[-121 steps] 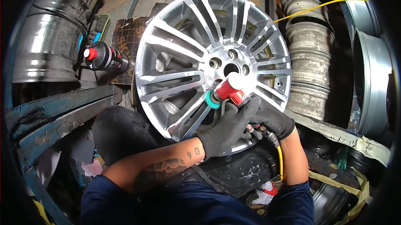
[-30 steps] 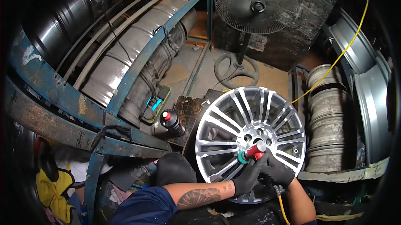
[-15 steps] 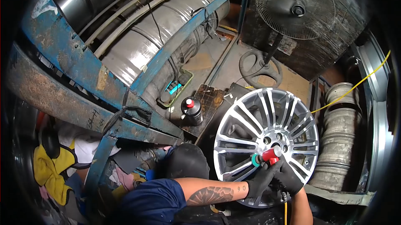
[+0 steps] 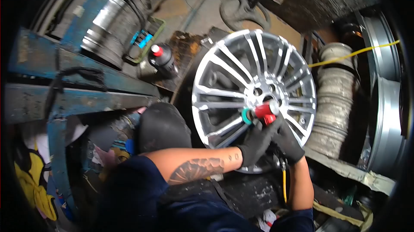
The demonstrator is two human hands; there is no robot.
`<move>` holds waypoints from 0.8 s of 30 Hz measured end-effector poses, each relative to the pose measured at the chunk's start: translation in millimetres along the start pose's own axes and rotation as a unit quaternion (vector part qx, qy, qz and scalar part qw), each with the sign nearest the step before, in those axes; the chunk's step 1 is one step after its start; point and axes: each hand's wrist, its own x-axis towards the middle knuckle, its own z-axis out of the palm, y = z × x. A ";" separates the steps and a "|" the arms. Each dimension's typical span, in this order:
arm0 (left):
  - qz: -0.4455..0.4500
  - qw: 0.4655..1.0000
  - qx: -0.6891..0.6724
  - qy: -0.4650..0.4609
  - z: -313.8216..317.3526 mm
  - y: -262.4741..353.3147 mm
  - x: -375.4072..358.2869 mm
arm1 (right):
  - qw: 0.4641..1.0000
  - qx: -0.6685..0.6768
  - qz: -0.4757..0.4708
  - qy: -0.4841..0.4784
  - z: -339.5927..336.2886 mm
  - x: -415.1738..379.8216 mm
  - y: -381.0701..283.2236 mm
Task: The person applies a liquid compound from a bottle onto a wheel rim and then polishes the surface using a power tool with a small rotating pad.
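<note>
A red air sander [image 4: 264,110] with a green disc pad [image 4: 246,116] is held over the hub of a silver multi-spoke alloy wheel [image 4: 224,98]. My right hand [image 4: 290,145], in a black glove, is closed around the sander's lower body, where the yellow air hose [image 4: 284,184] joins it. From the left side, my left hand [image 4: 257,143], also black-gloved, is closed against the sander just below its red head; its fingers overlap the right hand and partly hide the grip. The pad faces left, apart from the spokes as far as I can see.
A dark bottle with a red-and-white cap [image 4: 163,61] stands left of the wheel. A blue metal frame [image 4: 103,92] runs along the left. Stacked wheel barrels [image 4: 334,98] stand at the right, and a fan base [image 4: 246,14] lies behind the wheel.
The view has tilted down, so the wheel, bottle and frame appear higher and further left. Both hands keep hold of the sander in nearly the same pose over the wheel.
</note>
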 end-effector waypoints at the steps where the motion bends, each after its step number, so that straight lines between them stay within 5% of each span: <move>1: 0.011 1.000 -0.006 0.005 0.9 -1.0 1.4 | 0.999 0.046 -0.015 0.006 2.8 1.1 -9.8; 4: 0.041 0.999 -0.016 0.024 6.2 -1.4 -1.7 | 0.998 0.068 0.010 -0.017 1.2 0.9 -35.4; 10: -0.043 0.998 -0.036 -0.016 2.5 15.1 -15.6 | 0.999 0.001 -0.023 -0.035 -1.4 6.1 -44.3; 14: 0.068 0.997 -0.027 0.032 2.5 2.4 -9.7 | 0.998 0.051 0.004 -0.036 5.3 1.8 -57.7; 17: 0.056 0.992 -0.104 0.037 12.6 8.9 -29.6 | 0.995 -0.048 -0.027 -0.081 -1.8 2.5 -59.9; 24: 0.060 0.991 -0.118 -0.024 5.5 4.6 -22.6 | 0.998 0.027 -0.009 -0.055 5.1 -2.5 -61.6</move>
